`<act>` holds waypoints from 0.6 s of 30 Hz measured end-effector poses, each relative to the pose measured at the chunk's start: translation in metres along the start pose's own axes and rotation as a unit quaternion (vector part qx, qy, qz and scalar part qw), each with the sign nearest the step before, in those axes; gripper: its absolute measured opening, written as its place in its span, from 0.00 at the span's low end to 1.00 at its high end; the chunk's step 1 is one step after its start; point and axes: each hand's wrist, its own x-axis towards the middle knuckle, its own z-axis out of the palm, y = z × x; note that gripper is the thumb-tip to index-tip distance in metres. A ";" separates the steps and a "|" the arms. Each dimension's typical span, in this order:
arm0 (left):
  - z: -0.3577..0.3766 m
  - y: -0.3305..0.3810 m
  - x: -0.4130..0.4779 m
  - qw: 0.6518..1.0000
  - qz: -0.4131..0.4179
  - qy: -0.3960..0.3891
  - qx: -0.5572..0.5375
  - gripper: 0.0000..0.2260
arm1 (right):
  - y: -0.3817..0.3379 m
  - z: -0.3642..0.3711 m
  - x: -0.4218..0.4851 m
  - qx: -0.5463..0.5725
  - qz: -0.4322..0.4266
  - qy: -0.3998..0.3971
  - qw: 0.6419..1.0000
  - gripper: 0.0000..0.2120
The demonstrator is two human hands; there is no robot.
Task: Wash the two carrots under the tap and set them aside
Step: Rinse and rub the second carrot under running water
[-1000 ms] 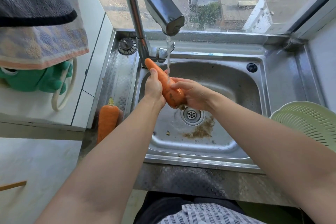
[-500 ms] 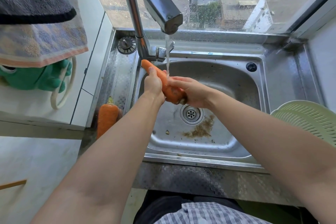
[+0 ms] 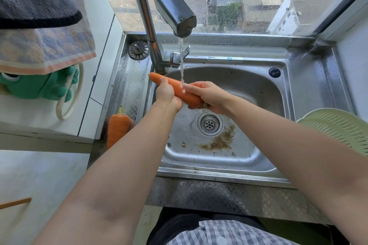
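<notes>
Water runs from the steel tap (image 3: 175,16) onto an orange carrot (image 3: 179,90) held over the sink (image 3: 258,93). My left hand (image 3: 166,94) grips the carrot near its thin end, which points up and left. My right hand (image 3: 209,95) grips the thick end, hiding it. A second carrot (image 3: 117,128) lies on the drainboard left of the sink, its lower part hidden behind my left forearm.
Brown dirt lies on the sink floor beside the drain (image 3: 209,123). A pale green colander (image 3: 342,127) sits at the right. A sink plug (image 3: 138,49) rests at the back left. Towels (image 3: 39,26) and a green frog-shaped object (image 3: 39,87) hang at the left.
Both hands have lifted the carrot a little and shifted it left under the stream. Its thin end now reaches further left, past the tap base.
</notes>
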 end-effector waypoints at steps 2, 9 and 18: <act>-0.002 0.002 0.001 1.000 -0.007 0.000 -0.008 0.28 | 0.002 -0.008 -0.004 0.050 0.011 -0.071 0.996 0.11; -0.008 0.005 0.001 1.000 0.007 0.016 -0.011 0.29 | -0.002 0.005 -0.003 -0.015 -0.008 -0.032 0.999 0.15; -0.023 0.012 0.006 0.999 0.013 0.043 -0.010 0.28 | 0.001 0.015 0.003 0.011 0.005 -0.057 0.998 0.15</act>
